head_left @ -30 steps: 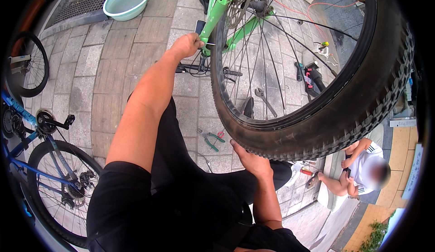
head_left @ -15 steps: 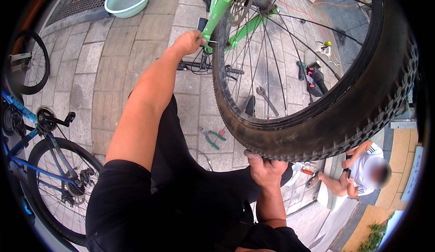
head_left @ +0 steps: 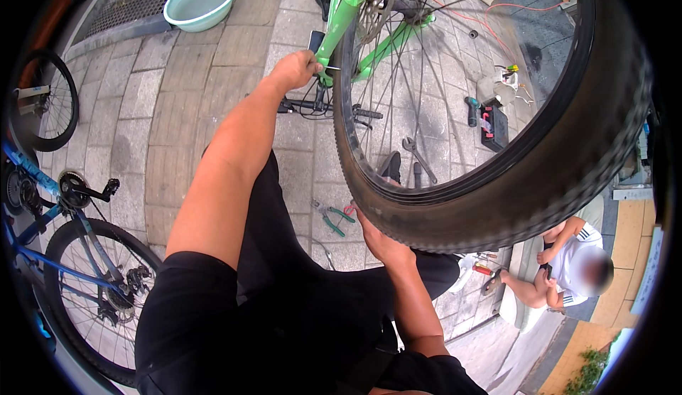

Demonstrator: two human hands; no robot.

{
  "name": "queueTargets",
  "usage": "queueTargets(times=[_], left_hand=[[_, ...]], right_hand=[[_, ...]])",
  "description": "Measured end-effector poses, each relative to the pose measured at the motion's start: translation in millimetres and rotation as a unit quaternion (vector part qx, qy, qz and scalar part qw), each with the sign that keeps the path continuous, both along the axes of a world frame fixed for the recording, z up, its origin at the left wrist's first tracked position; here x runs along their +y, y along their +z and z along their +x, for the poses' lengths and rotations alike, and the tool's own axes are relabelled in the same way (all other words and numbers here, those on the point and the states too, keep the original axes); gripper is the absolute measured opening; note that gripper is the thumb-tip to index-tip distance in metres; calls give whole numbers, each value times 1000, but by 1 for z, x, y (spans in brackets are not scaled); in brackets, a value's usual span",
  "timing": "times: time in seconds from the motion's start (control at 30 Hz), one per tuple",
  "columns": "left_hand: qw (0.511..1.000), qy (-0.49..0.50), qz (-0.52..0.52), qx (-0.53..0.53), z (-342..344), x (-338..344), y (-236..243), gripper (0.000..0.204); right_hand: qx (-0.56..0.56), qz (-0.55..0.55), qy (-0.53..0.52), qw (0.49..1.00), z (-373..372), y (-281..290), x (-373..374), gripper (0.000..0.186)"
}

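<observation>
A bicycle wheel with a black knobby tyre (head_left: 455,228) and black rim stands upright in a green bicycle frame (head_left: 341,22). The tread is blurred by motion. At the frame tube, left of the rim, my left hand (head_left: 293,70) is closed on a thin metal rod (head_left: 331,66). The rod's tip points at the rim; its other end is hidden in my fingers. My right hand (head_left: 386,242) is by the lower left of the tyre. One digit stretches up along the sidewall, the others are partly hidden.
Green-handled pliers (head_left: 335,222), an adjustable wrench (head_left: 419,159) and a drill in a case (head_left: 491,125) lie on the paving. A blue bicycle (head_left: 78,253) stands left, a water basin (head_left: 201,2) far left. A person in white (head_left: 568,267) sits at right.
My right hand has moved from under the tread up and left along the tyre's side. The wheel has turned, its tread now blurred. My left hand stays in place.
</observation>
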State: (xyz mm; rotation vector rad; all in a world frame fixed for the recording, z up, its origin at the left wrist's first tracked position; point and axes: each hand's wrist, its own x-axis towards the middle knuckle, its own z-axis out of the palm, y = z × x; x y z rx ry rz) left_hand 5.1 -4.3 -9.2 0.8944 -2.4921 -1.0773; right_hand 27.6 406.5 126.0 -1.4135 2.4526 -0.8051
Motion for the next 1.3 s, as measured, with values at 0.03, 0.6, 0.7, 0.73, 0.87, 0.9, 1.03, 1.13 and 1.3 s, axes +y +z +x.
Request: queueTargets(times=[0.03, 0.6, 0.7, 0.73, 0.87, 0.9, 1.03, 1.13, 1.3], left_hand=[[1000, -2, -1, -1, -1, -1, -1, 36], [1000, -5, -7, -18, 1, 1, 4, 36], [1000, -12, -8, -20, 0, 0, 4, 37], [1000, -8, -11, -8, 0, 0, 2, 36], [1000, 0, -19, 12, 1, 0, -1, 34], [1000, -1, -19, 11, 0, 1, -1, 34], [1000, -1, -16, 5, -2, 0, -2, 34], [1000, 0, -15, 7, -2, -1, -4, 34], [1000, -6, -4, -27, -1, -1, 1, 36]], right_hand=[[3, 5, -5, 1000, 0, 1, -4, 28], [-92, 167, 7, 982, -3, 13, 15, 49], [-99, 138, 2, 985, -5, 15, 18, 54], [-102, 130, 1, 986, -6, 15, 19, 56], [-114, 94, -3, 989, -10, 15, 24, 64], [-115, 84, -5, 990, -11, 14, 25, 66], [-126, 28, -5, 992, -16, 15, 27, 74], [-146, 2, -6, 989, -10, 32, 23, 86], [-99, -43, 49, 993, -9, 47, 27, 106]])
